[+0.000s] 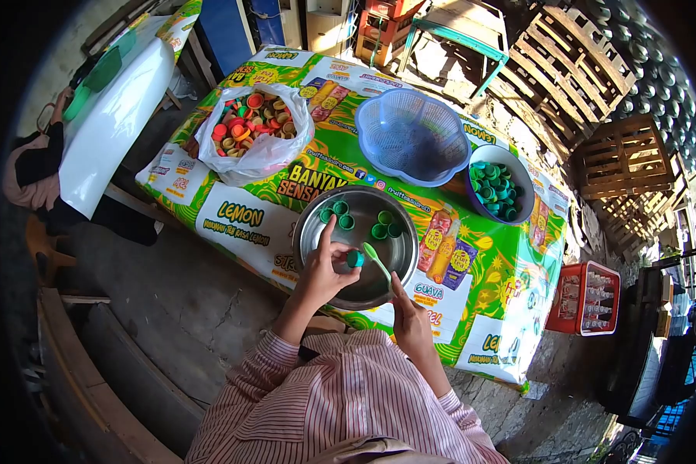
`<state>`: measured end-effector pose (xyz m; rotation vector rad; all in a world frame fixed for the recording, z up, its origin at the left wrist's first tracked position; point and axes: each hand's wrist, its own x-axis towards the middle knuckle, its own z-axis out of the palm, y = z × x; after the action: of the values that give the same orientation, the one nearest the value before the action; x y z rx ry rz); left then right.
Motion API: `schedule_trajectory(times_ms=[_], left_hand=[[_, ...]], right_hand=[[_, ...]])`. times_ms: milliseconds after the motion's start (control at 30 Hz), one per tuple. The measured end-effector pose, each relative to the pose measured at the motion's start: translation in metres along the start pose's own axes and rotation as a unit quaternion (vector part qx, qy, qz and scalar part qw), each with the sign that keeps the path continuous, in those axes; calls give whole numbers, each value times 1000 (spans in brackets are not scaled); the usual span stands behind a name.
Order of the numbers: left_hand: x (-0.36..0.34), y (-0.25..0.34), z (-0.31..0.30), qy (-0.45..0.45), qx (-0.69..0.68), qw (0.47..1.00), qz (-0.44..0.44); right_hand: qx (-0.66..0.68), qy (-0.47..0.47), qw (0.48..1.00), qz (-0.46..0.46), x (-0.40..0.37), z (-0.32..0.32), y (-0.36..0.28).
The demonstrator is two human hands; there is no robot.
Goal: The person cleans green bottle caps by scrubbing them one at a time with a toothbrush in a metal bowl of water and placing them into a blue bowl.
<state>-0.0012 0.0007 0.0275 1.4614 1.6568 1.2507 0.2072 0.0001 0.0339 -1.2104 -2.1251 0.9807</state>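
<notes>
My left hand [322,272] pinches a green bottle cap [355,259] between thumb and fingers, with the index finger stretched forward. In my right hand [412,321] is a light green toothbrush [380,264], its head up close beside the cap. Both hands are over the near part of a round steel basin [373,292]. Toward the basin's far side lie several loose green caps [347,222], in one group at the left and another [385,224] at the right.
On the printed tablecloth [236,224] stand a white plastic bag [232,166] of red and orange caps, a blue plastic basket [414,139], and a bowl [483,209] of green caps. A red crate [584,298] is at the right. Another person [42,166] is at a table on the left.
</notes>
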Motion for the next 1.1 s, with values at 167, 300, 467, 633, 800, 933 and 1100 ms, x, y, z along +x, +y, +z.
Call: schedule_trajectory(times_ms=[167, 300, 467, 633, 800, 933, 1100], left_hand=[[0, 5, -3, -8, -6, 1000, 13], [1, 11, -6, -13, 6, 1000, 8], [4, 19, -8, -9, 39, 999, 10], [6, 14, -4, -30, 54, 997, -56], [6, 19, -5, -33, 55, 997, -51], [6, 19, -5, -29, 43, 998, -43], [6, 22, -4, -28, 39, 998, -46]], right_hand=[[27, 0, 1000, -11, 1, -6, -7], [-22, -5, 999, 35, 2, -4, -3], [-84, 3, 996, -30, -4, -5, -13], [-159, 20, 987, -32, -2, -3, -13], [-130, 51, 990, -19, 1, 3, 3], [-164, 12, 986, -21, -4, -6, -15], [-152, 45, 987, -3, 0, 0, 2]])
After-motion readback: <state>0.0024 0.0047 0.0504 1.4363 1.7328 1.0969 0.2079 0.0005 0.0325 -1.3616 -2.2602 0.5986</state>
